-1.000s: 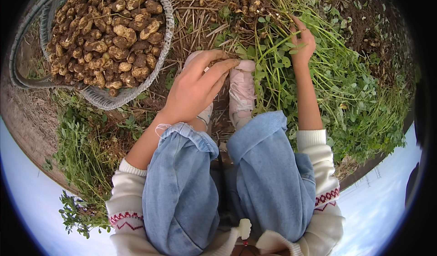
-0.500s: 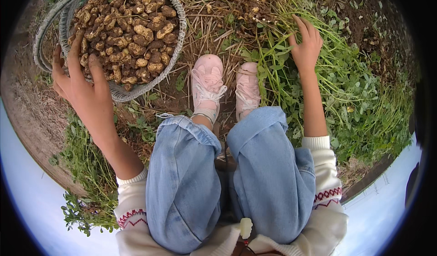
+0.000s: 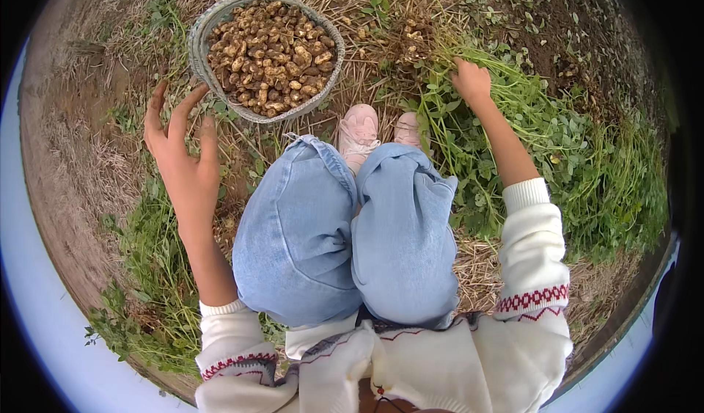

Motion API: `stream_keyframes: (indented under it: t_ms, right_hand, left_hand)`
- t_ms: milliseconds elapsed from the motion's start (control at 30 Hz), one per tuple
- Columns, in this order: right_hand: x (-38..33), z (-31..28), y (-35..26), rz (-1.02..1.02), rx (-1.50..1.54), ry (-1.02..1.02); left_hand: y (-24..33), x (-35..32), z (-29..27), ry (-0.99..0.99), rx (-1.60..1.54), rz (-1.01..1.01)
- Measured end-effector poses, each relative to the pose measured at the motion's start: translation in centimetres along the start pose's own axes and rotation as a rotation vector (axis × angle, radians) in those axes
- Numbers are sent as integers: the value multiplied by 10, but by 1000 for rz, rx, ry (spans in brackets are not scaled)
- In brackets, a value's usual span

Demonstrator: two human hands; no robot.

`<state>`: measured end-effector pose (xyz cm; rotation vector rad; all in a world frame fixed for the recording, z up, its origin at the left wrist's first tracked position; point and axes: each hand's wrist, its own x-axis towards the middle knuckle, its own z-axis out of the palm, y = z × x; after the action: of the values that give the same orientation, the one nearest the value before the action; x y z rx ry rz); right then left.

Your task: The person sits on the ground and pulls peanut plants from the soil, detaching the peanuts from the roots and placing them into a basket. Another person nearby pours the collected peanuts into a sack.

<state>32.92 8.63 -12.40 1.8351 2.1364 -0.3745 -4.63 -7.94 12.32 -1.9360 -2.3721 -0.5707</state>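
Observation:
A woven basket full of soil-covered peanuts stands at the far left of my feet. My left hand is just to the near left of it, fingers spread and slightly curled, holding nothing. At the right, my right hand has its fingers closed around green stems of pulled peanut plants, not far from their root end. Roots with several pods show beyond that hand. The exact grip on the stems is partly hidden by the back of the hand.
My pink shoes and bent knees in jeans are in the middle. Dry straw covers the ground between basket and plants. More leafy plants lie at the left. Bare brown soil shows at the far right.
The view has drawn back, so basket and shoes look smaller. My left hand has come away from the basket's rim. My right hand's fingers, apart before, have closed on the stems.

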Motion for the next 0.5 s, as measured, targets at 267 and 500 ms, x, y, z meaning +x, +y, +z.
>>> stream_keyframes:
  t_ms: [267, 500]
  right_hand:
    - [-81, -143, 52, 85, 240, 339]
    - [-150, -257, 143, 40, 247, 342]
  left_hand:
    - [5, -29, -71, 53, -245, -1]
    - [34, -42, -73, 0, -421, 93]
